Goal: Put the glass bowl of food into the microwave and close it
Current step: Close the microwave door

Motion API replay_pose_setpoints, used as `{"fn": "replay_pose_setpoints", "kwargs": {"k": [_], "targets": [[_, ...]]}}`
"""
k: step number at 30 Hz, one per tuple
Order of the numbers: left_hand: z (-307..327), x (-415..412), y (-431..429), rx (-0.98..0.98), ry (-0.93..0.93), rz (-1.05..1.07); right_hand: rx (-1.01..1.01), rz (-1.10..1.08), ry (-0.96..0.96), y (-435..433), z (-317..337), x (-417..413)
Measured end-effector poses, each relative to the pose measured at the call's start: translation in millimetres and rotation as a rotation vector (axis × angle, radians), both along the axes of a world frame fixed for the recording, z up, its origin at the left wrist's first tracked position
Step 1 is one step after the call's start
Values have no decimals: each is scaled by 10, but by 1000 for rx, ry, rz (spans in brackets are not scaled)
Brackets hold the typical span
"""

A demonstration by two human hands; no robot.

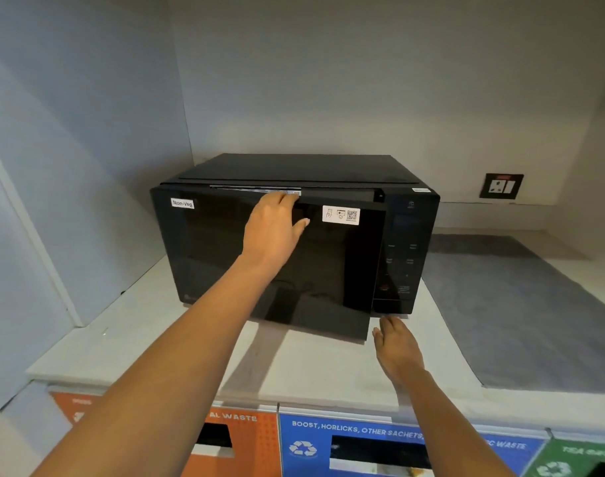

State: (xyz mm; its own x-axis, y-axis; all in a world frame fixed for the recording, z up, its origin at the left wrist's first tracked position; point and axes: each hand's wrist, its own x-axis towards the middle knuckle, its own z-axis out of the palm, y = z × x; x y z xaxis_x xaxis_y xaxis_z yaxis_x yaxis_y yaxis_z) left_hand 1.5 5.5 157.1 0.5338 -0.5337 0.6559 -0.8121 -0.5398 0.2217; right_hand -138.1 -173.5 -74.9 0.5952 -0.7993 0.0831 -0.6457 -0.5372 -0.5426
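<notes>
While a grey mat (521, 315) lies beside it and waste bins (349, 442) sit under the counter (128, 339), I see the microwave (294, 170) on that counter, long side left-to-right, facing me, door (208, 263) ajar. My left hand (273, 228) presses nearly straight fingers on the door top, and my right hand (395, 349) hovers, fingers loose and empty.

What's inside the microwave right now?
Cannot tell. The microwave has its dark door only slightly ajar, so the inside is hidden; no bowl shows. The left hand rests at the door's top edge; the right hand hovers below its corner.
</notes>
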Motion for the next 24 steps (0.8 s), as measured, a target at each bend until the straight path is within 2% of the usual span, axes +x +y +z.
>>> {"fn": "replay_pose_setpoints", "kwargs": {"k": [4,7,24], "targets": [[22,106,-130,4,3,5,55,-26,8,-23,-98,18],[33,161,-217,10,13,19,27,-21,74,-36,-139,14],[-30,267,-417,-6,-23,54,-26,-17,156,-38,-145,18]]}}
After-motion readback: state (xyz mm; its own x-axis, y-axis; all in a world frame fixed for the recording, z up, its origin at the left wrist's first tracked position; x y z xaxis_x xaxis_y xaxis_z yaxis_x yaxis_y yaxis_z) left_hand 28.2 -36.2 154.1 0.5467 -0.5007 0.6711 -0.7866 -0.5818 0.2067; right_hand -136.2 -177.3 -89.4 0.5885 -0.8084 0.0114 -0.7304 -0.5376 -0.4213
